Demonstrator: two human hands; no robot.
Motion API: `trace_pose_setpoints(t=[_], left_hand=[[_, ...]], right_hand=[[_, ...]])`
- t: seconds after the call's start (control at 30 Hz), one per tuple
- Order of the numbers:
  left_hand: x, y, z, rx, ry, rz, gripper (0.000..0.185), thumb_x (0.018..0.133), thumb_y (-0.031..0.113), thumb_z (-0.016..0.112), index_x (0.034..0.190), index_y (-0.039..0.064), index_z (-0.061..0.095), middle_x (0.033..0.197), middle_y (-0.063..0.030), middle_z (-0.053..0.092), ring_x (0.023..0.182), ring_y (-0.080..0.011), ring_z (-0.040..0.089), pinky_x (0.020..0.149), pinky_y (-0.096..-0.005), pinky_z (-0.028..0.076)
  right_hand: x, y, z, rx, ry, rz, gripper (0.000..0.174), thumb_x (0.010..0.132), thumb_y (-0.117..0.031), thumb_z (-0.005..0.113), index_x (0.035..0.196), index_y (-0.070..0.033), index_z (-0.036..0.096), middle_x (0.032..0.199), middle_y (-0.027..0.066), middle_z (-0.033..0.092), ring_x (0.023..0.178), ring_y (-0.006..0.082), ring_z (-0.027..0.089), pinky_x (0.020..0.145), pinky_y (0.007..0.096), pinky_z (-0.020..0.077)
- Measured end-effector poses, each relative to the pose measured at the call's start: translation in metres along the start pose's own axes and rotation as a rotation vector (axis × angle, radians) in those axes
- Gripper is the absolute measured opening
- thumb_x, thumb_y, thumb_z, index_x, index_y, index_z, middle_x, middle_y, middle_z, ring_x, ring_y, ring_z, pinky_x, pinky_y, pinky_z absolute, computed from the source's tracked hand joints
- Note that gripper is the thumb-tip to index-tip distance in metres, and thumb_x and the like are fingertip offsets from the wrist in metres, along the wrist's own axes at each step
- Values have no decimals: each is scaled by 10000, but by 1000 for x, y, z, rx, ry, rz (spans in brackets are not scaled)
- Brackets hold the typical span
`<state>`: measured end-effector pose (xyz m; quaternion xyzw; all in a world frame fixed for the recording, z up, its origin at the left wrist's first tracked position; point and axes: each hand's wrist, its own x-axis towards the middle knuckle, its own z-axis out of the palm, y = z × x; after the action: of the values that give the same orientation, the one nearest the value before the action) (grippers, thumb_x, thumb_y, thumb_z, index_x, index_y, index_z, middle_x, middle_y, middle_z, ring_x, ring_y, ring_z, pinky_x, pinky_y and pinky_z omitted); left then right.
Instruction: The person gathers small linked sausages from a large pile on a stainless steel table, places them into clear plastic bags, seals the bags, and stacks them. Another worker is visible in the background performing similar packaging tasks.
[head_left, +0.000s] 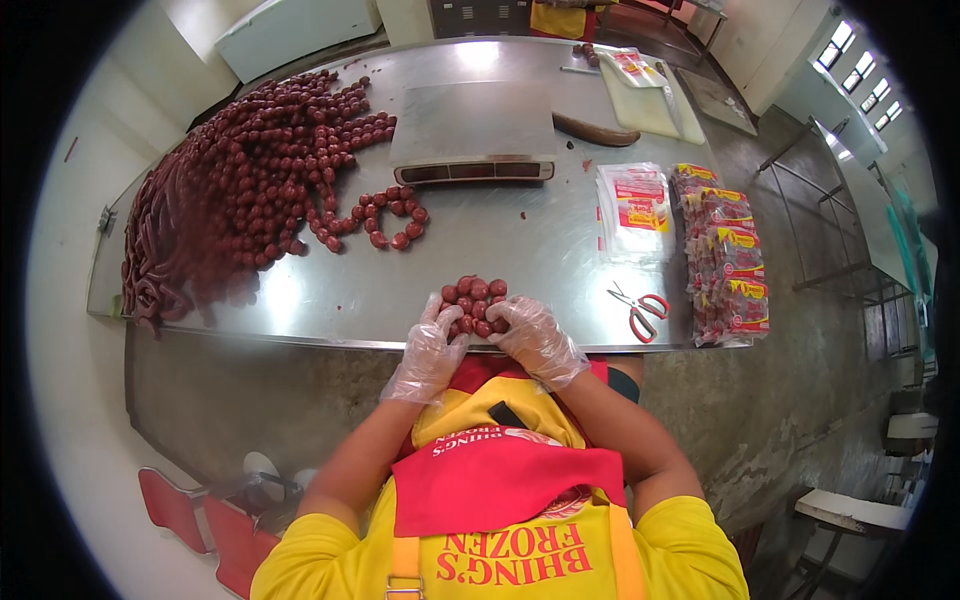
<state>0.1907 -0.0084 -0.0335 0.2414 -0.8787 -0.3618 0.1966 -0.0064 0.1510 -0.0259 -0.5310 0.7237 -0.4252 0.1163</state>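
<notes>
At the near edge of the steel table (360, 296), a compact cluster of round red sausages (474, 301) lies between my two hands. My left hand (433, 341), in a clear plastic glove, curls around the cluster's left side. On the other side my right hand (531, 337), gloved likewise, presses its fingers against the sausages. A loop of linked round sausages (397, 217) lies farther up, joined to a large heap of sausage links (255, 157) on the left. Red-handled scissors (641, 311) rest with blades apart to the right of my hands.
A digital weighing scale (472, 127) stands mid-table. To the right are flat printed plastic bags (634, 210) and stacked filled sausage packs (731, 262) along the edge. Behind them, a knife (670, 105) lies on a white cutting board (637, 109), near a long thick sausage (596, 131).
</notes>
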Motion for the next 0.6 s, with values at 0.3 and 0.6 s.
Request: trace_pose_setpoints(t=[0.3, 0.6], left_hand=[[18, -1, 27, 117, 36, 112, 472, 901, 84, 920, 1352, 91, 783, 1731, -481, 545, 1315, -628, 768, 1063, -584, 689], [17, -31, -15, -70, 130, 114, 588, 980, 38, 911, 1543, 104, 754, 1595, -247, 761, 1232, -288, 838, 1047, -412, 684]], right_hand=[[-8, 0, -4, 7, 63, 0, 226, 856, -111, 942, 1010, -100, 777, 990, 163, 762, 983, 429, 762, 880, 540, 631], [30, 83, -97, 35, 529, 312, 675, 787, -341, 1064, 1343, -44, 821, 1330, 181, 810, 1254, 414, 775, 1122, 531, 624]])
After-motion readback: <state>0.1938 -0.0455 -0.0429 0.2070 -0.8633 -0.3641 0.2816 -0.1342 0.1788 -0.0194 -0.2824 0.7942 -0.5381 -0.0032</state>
